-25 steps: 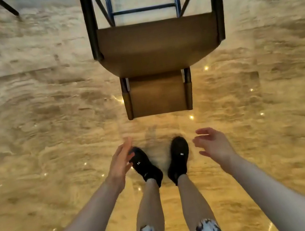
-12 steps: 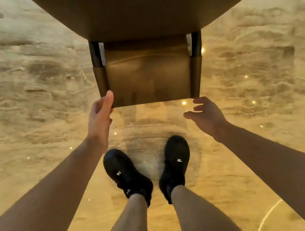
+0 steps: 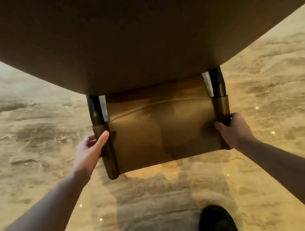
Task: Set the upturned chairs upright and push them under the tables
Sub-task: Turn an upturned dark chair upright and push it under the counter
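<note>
An upturned brown chair fills the upper half of the head view. Its seat (image 3: pixel 138 37) spans the top, and its leather backrest (image 3: pixel 162 133) hangs down toward the floor between two dark posts. My left hand (image 3: pixel 91 151) grips the backrest's left edge, with the thumb laid over the front of the post. My right hand (image 3: pixel 231 130) grips the backrest's right edge, fingers curled round the post. The chair's legs are out of sight above the frame.
A polished beige marble floor (image 3: pixel 20 137) lies all around, with small light reflections. My two black shoes (image 3: pixel 216 223) stand just below the backrest. No table shows in this view.
I have come closer and leaned down, so the chair now fills the view. Both hands rose from in front of my feet and took hold of the backrest's two side edges.
</note>
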Demonstrator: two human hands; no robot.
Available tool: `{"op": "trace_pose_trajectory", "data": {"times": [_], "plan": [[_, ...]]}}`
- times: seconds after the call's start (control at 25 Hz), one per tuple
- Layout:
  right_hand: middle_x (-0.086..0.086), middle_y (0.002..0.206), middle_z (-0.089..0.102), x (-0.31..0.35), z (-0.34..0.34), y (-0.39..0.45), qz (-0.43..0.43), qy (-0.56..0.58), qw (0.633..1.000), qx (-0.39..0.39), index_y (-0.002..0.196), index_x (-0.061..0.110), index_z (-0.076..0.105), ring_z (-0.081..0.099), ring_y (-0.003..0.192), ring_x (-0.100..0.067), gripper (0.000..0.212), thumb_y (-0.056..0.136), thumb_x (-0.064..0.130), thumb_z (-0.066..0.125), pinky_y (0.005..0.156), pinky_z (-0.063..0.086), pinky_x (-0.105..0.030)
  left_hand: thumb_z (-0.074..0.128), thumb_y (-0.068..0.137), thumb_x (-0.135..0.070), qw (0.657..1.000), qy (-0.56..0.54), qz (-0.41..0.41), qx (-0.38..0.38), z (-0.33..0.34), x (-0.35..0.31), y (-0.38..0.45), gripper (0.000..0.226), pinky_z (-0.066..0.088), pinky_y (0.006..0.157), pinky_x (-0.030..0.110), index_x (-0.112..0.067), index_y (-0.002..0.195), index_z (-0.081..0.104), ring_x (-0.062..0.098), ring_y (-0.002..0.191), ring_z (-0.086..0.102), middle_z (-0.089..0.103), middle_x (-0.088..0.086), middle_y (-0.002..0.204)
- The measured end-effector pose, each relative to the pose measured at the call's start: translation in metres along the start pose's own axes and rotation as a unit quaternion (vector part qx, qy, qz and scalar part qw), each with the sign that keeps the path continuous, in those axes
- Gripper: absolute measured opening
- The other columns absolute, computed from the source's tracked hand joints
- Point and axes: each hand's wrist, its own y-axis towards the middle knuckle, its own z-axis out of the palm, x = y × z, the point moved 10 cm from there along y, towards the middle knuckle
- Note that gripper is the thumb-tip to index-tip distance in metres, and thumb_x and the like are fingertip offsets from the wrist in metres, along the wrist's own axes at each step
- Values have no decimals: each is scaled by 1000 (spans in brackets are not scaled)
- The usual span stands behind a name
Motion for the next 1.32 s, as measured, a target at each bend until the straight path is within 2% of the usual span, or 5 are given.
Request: {"op": "trace_pose_trajectory", "data": {"times": [0.2,0.64,0.96,1.16,1.32], "plan": [[-13,104,63,-13,10,14,24,26,999,26,119,12,53,63,96,-32,36,94,37,62,85,56,-53,80,72,-33,981,94,-90,146,12,8,22,46,55,84,31,-18,114,68,19,100,71,76,3,107],[-12,105,66,6,-17,-8,-18,-24,998,53,119,7,61,63,95,-29,36,97,36,59,72,51,-34,71,90,-24,988,88,-118,36,3,-11,-6,24,51,81,34,-11,109,63,21,92,66,71,9,102],[-12,108,64,61,-152,-131,6,-9,999,39,126,7,59,61,97,-31,45,97,41,57,79,51,-40,78,83,-28,994,33,-93,-36,-47,-122,-147,30,49,67,26,-12,103,63,17,80,65,69,5,90],[-18,106,63,123,-261,-224,-12,-15,998,57,121,3,56,62,94,-36,46,99,43,50,83,56,-48,82,79,-29,994,40,-76,-62,-95,-228,-260,33,53,76,36,-12,102,65,24,83,68,70,6,89],[-22,110,62,184,-337,-278,-39,-77,996,30,124,-4,52,62,91,-38,48,101,38,48,66,50,-35,80,81,-35,991,82,-47,-90,-125,-307,-323,32,49,58,29,-13,102,67,24,76,67,70,7,87]]}}
